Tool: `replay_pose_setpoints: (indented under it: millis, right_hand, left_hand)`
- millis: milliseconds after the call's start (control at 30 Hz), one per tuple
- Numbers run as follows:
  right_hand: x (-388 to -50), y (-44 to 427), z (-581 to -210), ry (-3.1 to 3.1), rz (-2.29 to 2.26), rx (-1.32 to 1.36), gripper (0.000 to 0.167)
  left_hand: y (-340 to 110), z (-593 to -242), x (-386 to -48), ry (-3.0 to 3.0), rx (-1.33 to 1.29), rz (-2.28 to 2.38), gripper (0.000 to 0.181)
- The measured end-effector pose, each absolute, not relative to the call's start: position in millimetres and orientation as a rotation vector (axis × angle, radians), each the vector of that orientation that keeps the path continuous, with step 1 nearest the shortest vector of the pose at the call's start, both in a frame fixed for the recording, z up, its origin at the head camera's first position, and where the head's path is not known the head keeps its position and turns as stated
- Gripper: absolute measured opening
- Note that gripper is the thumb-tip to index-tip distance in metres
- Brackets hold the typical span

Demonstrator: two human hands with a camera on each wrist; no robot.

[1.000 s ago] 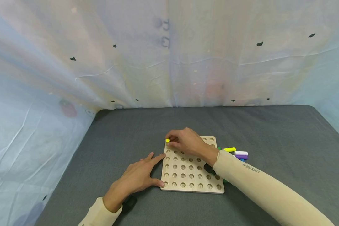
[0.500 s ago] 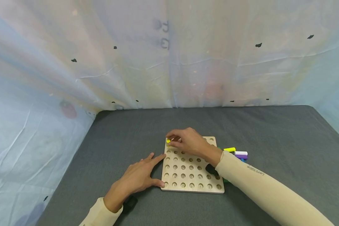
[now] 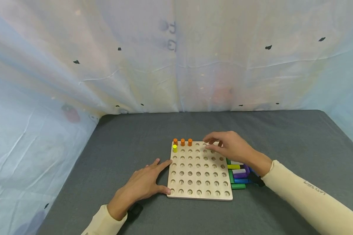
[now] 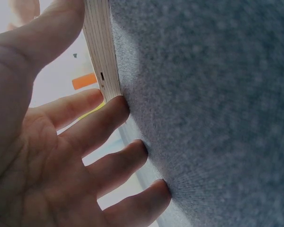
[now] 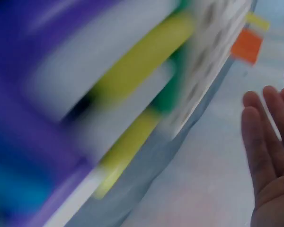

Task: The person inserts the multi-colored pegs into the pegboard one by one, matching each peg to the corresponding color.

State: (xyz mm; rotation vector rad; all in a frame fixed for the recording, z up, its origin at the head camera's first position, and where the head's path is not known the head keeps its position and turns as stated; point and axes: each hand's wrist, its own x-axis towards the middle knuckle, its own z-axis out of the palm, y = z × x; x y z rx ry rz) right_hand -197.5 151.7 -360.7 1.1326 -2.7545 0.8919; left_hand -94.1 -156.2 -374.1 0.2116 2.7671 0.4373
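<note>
A square wooden pegboard (image 3: 194, 169) with rows of round holes lies on the dark grey table. In its back row stand three orange pegs (image 3: 182, 142), and a yellow peg (image 3: 175, 148) stands in the second row at the left. My left hand (image 3: 144, 182) is spread, its thumb and index finger touching the board's left edge. Over the back right of the board is my right hand (image 3: 230, 145), holding nothing, fingers slightly bent. In the right wrist view that hand's fingers (image 5: 256, 146) show apart from an orange peg (image 5: 246, 46).
Loose pegs in green (image 3: 238, 186), yellow (image 3: 233, 166), white (image 3: 239, 171), purple (image 3: 240, 175) and blue (image 3: 241, 180) lie heaped against the board's right side. Pale patterned sheeting (image 3: 206, 65) hangs behind the grey tabletop (image 3: 135, 137).
My right hand has let go of the yellow peg, which stands in the second row, and has moved right, uncovering the orange pegs. The left hand stays at the board's edge.
</note>
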Motion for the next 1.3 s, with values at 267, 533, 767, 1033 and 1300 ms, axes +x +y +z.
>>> replay_pose_setpoints:
  millis: [267, 533, 767, 1033, 1300]
  right_hand:
    - [-210, 209, -378, -2.837, 0.763, 0.983, 0.027]
    - [-210, 243, -394, -2.858, 0.696, 0.966, 0.028]
    - [-208, 246, -405, -2.874, 0.717, 1.018, 0.032]
    - [-209, 243, -405, -2.893, 0.748, 0.984, 0.029]
    - [-209, 242, -405, -2.878, 0.704, 1.003, 0.026]
  left_hand:
    - [-158, -373, -94, 2.755, 0.198, 0.435, 0.097]
    - [-158, -374, -94, 2.744, 0.174, 0.432, 0.098]
    - [-157, -375, -94, 2.745, 0.176, 0.43, 0.098]
    - [-157, -374, -94, 2.752, 0.181, 0.434, 0.097]
    - [-156, -373, -93, 2.751, 0.181, 0.419, 0.097]
